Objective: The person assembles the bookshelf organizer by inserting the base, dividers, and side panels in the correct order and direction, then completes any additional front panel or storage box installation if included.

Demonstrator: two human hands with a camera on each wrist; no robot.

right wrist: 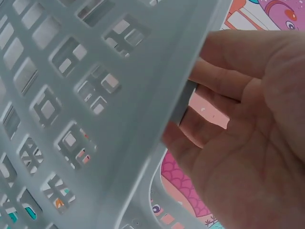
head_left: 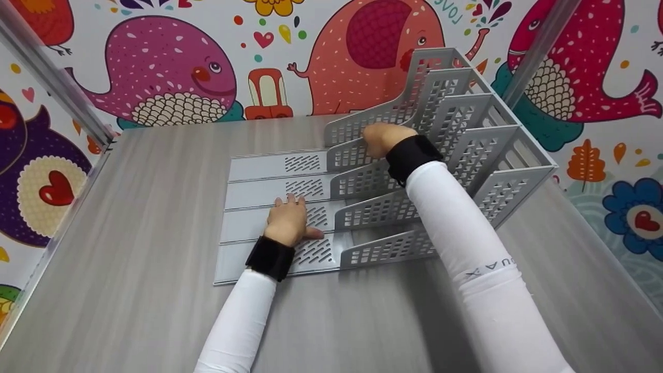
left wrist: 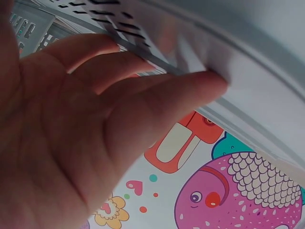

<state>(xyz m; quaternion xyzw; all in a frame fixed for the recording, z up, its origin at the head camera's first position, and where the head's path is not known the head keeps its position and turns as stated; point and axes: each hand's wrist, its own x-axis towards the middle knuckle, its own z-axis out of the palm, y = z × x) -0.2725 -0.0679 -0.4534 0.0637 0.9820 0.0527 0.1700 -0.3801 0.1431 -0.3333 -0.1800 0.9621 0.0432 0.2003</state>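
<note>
A grey plastic file holder (head_left: 250, 169) with several compartments lies on its back on the tabletop, its perforated dividers (head_left: 357, 216) standing up and its tall end at the right. My left hand (head_left: 289, 221) rests on the slotted back panels with its fingers spread; in the left wrist view the thumb (left wrist: 195, 90) touches a smooth panel. Over at the far dividers, my right hand (head_left: 384, 139) grips the edge of one. In the right wrist view, fingers (right wrist: 224, 78) bend round the edge of that perforated divider (right wrist: 138, 90), and some fingertips are hidden behind it.
The grey wood-grain table (head_left: 150, 217) extends around the holder. Behind it stands a wall (head_left: 290, 98) printed with cartoon animals. Metal frame posts (head_left: 57, 72) rise at the left and right corners.
</note>
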